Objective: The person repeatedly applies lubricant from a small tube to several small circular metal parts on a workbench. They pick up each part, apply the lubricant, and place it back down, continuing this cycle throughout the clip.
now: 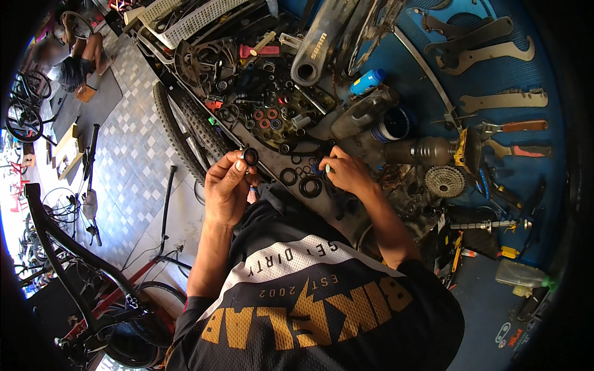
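Note:
My left hand [226, 185] is raised in front of the bench edge, with thumb and fingers pinching a small black ring [250, 156] that looks like a bearing or seal. My right hand [348, 172] is over the bench, its fingers drawn together beside a group of black rings. Whatever those fingers hold, if anything, is hidden. A larger black ring [310, 186] lies just left of the right hand, and another black ring [288, 177] is a little further left. Several smaller rings lie around them.
Beyond the hands, a tray [318, 102] of small bike parts holds red-edged rings [258, 115]. A blue bottle [367, 82], an open tub [393, 125] and a cassette [445, 182] stand or lie to the right. Wrenches [504, 101] hang on a blue panel. Tyres [179, 127] lean at the left; a person [77, 65] sits far off.

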Demonstrator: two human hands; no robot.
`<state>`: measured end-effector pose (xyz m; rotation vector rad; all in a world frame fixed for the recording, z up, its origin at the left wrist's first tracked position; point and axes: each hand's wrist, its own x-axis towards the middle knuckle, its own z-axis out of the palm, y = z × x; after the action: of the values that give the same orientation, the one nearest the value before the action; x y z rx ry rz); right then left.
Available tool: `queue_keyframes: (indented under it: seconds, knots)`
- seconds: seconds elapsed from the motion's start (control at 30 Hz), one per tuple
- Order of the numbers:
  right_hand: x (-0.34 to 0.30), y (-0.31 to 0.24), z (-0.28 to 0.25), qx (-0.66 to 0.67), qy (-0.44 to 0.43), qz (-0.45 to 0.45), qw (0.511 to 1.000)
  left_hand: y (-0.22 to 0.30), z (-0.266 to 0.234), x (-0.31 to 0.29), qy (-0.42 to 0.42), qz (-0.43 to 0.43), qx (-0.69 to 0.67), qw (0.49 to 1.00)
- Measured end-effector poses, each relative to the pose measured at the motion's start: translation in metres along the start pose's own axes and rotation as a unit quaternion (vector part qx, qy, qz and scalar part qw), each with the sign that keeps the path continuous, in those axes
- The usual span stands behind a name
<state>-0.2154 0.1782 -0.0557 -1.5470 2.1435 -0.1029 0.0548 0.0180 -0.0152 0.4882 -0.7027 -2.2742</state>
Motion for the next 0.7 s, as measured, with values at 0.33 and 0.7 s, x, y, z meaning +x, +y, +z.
queue_keyframes:
  seconds: [0.33,0.7]
  knots:
    - [0.003,-0.012,0.004,0.006,0.073,0.004,0.997,-0.002,-0.001,0.001,0.002,-0.013,0.0,1.0]
    - [0.003,-0.011,0.021,-0.066,0.047,-0.024,0.996,-0.001,-0.002,0.004,0.005,-0.009,0.009,1.0]
